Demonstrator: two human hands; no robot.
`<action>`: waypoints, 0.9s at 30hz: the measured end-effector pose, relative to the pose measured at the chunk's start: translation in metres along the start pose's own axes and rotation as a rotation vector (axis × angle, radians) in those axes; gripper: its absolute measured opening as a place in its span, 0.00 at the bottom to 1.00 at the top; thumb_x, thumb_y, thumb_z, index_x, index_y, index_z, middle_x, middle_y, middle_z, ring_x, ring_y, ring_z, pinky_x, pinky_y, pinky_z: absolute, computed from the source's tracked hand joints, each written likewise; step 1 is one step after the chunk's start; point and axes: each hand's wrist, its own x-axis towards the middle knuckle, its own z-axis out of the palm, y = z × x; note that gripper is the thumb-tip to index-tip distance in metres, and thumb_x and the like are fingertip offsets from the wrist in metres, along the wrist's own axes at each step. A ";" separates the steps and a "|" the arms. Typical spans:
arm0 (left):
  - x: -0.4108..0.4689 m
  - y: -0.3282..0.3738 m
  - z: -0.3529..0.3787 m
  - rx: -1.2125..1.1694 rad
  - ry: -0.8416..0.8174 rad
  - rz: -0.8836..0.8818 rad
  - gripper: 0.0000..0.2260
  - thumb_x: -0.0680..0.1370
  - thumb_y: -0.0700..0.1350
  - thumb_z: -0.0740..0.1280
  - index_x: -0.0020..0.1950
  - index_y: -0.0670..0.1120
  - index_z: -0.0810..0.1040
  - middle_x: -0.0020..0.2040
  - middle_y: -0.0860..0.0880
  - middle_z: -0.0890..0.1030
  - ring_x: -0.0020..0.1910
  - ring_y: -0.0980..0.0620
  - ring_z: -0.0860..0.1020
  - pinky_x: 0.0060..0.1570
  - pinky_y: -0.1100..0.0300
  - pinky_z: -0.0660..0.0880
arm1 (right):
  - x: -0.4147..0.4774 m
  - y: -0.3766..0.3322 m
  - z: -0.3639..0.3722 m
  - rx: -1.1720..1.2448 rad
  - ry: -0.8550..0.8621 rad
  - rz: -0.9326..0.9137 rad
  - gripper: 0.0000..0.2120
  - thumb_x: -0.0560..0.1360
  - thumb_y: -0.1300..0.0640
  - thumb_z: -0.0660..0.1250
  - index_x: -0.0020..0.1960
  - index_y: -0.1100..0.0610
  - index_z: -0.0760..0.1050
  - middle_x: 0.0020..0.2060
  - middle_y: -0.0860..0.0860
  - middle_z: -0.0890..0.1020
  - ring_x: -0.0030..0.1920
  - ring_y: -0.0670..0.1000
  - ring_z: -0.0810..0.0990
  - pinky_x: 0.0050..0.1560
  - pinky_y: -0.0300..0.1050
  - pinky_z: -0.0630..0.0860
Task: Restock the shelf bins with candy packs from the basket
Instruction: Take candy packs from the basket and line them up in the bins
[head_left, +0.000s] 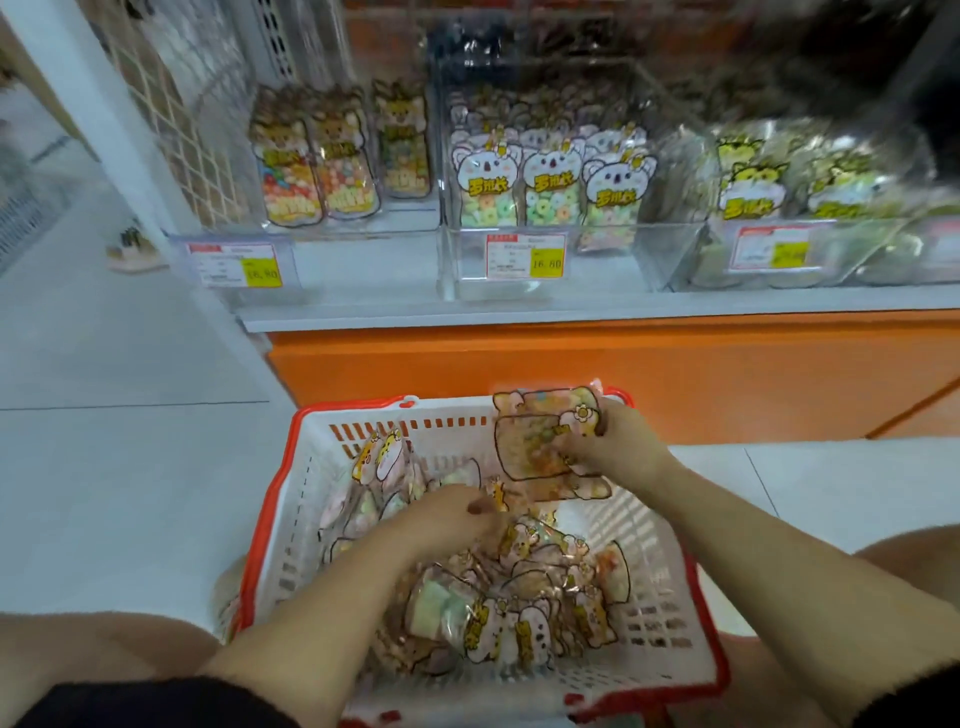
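So the right hand (608, 441) has its grip clamped on a candy pack (530, 447), up over the basket (306, 519)'s far right corner. The left hand (452, 514) is down in the pile of packs (519, 623), and it's too blurry to tell its grip. The shelf bins (467, 280) are behind.

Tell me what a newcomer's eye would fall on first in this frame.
The red-rimmed basket low in the middle, heaped with candy packs, draws the eye first. The right hand holds one pack raised over its far right corner, while the left hand digs into the heap. Above, clear shelf bins hold rows of cartoon-animal packs behind yellow price tags.
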 end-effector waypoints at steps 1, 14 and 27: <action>-0.009 0.006 -0.008 -0.049 -0.013 -0.015 0.20 0.81 0.64 0.60 0.64 0.53 0.79 0.62 0.50 0.80 0.61 0.48 0.78 0.59 0.56 0.73 | -0.007 -0.014 -0.004 0.099 -0.002 0.013 0.29 0.65 0.48 0.77 0.63 0.54 0.75 0.49 0.56 0.84 0.44 0.57 0.84 0.43 0.56 0.83; -0.086 0.045 -0.057 -1.137 0.196 0.202 0.26 0.71 0.49 0.74 0.68 0.44 0.76 0.47 0.45 0.85 0.51 0.47 0.81 0.61 0.50 0.77 | -0.072 -0.087 -0.039 0.818 -0.126 -0.046 0.34 0.74 0.61 0.74 0.75 0.49 0.63 0.56 0.50 0.85 0.55 0.54 0.84 0.60 0.67 0.76; -0.117 0.051 -0.065 -1.300 0.256 0.297 0.17 0.81 0.31 0.60 0.69 0.42 0.72 0.57 0.38 0.84 0.55 0.40 0.84 0.58 0.40 0.78 | -0.071 -0.090 -0.028 0.776 -0.023 -0.213 0.17 0.72 0.66 0.74 0.60 0.58 0.79 0.52 0.58 0.85 0.54 0.60 0.84 0.61 0.59 0.78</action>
